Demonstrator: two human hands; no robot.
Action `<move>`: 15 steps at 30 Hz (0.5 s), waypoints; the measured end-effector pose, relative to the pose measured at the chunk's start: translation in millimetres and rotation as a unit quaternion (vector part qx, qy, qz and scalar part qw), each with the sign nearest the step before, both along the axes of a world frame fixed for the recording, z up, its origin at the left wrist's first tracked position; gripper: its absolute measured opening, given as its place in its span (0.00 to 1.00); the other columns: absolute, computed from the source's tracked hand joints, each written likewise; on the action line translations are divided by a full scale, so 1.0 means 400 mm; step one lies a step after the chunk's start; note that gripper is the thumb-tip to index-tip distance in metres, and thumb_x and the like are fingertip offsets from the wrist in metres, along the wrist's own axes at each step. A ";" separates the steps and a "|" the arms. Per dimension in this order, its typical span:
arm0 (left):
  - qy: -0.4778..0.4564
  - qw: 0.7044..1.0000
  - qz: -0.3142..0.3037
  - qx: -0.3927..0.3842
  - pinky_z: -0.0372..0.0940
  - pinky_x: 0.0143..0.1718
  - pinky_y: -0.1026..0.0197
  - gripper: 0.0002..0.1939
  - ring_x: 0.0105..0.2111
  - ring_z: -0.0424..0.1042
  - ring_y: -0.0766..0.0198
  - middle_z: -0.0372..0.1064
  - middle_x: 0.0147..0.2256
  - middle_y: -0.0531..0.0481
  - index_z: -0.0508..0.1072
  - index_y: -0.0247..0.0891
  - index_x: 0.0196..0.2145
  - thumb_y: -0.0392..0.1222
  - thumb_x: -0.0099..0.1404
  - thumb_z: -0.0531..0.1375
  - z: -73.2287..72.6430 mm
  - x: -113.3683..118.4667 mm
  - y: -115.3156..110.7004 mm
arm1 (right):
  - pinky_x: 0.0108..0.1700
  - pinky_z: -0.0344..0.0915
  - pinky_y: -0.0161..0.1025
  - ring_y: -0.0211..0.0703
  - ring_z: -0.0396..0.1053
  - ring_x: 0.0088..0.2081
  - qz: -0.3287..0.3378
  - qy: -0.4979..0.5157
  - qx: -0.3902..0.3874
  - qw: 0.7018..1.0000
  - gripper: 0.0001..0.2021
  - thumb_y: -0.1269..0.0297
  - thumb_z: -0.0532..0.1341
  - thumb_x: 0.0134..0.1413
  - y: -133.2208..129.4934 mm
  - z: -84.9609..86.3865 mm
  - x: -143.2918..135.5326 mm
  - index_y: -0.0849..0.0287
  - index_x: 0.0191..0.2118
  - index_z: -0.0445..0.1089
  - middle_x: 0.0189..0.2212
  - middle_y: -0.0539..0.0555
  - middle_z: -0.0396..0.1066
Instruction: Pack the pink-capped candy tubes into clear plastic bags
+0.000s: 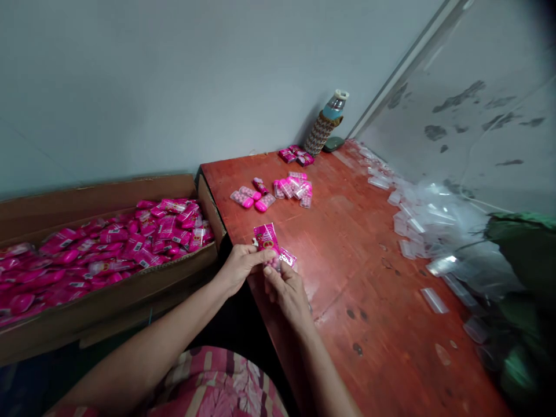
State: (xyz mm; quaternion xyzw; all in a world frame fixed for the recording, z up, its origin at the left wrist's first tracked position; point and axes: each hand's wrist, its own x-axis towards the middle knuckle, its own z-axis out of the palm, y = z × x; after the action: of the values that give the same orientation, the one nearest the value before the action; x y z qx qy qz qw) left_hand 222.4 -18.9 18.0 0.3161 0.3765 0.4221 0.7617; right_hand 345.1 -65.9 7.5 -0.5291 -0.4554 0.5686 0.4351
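Note:
Close to the table's left edge, a pink printed candy packet (266, 236) is held between my two hands, and small pink balls show at its lower end. My left hand (243, 266) pinches its left side with the thumb laid across the front. From below, my right hand (290, 289) grips the lower end with thumb and fingers. Just behind my right fingers is another pink wrapper (288, 257); whether it is held or lies on the table I cannot tell. Beyond my hands lie clear containers of pink balls (295, 186) and a few with bright pink caps (264, 202).
A cardboard box (207, 200) full of pink packets (143, 234) stands left of the red table (347, 249). Clear plastic sleeves (417, 220) are heaped on the right beside a dark green bag (521, 249). A bottle (324, 124) in a knitted cover stands at the back.

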 end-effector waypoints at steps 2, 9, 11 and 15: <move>0.008 0.999 -0.040 0.013 0.65 0.24 0.62 0.12 0.20 0.70 0.63 0.71 0.20 0.45 0.73 0.28 0.22 0.43 0.50 0.65 0.000 -0.003 -0.006 | 0.16 0.50 0.28 0.29 0.55 0.15 -0.009 -0.002 0.006 1.000 0.12 0.55 0.58 0.52 -0.002 -0.002 -0.001 0.59 0.28 0.61 0.16 0.44 0.61; -0.040 0.998 -0.041 -0.028 0.62 0.18 0.64 0.14 0.15 0.66 0.67 0.67 0.16 0.48 0.71 0.28 0.22 0.45 0.52 0.63 -0.011 -0.023 -0.014 | 0.20 0.60 0.29 0.34 0.66 0.23 0.005 0.171 -0.028 0.985 0.11 0.56 0.56 0.54 -0.024 -0.028 -0.006 0.59 0.38 0.64 0.26 0.51 0.68; -0.036 0.998 -0.002 -0.042 0.62 0.21 0.66 0.12 0.18 0.66 0.69 0.69 0.20 0.48 0.72 0.28 0.23 0.42 0.50 0.65 -0.018 -0.021 -0.018 | 0.24 0.64 0.30 0.35 0.68 0.27 -0.008 0.194 -0.022 0.981 0.11 0.59 0.58 0.53 -0.026 -0.032 -0.002 0.58 0.40 0.64 0.30 0.52 0.70; -0.053 0.997 -0.045 -0.025 0.63 0.21 0.62 0.13 0.17 0.65 0.67 0.66 0.17 0.49 0.70 0.29 0.19 0.42 0.51 0.64 -0.018 -0.004 -0.043 | 0.23 0.64 0.30 0.34 0.68 0.23 -0.043 0.206 -0.010 0.978 0.07 0.62 0.61 0.51 -0.016 -0.031 -0.005 0.58 0.34 0.63 0.24 0.49 0.70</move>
State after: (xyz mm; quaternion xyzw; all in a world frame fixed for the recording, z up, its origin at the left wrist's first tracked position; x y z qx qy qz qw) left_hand 220.7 -36.1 10.7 0.2906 0.3316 0.3943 0.8063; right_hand 343.2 -72.2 -5.1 -0.4242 -0.3269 0.6508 0.5382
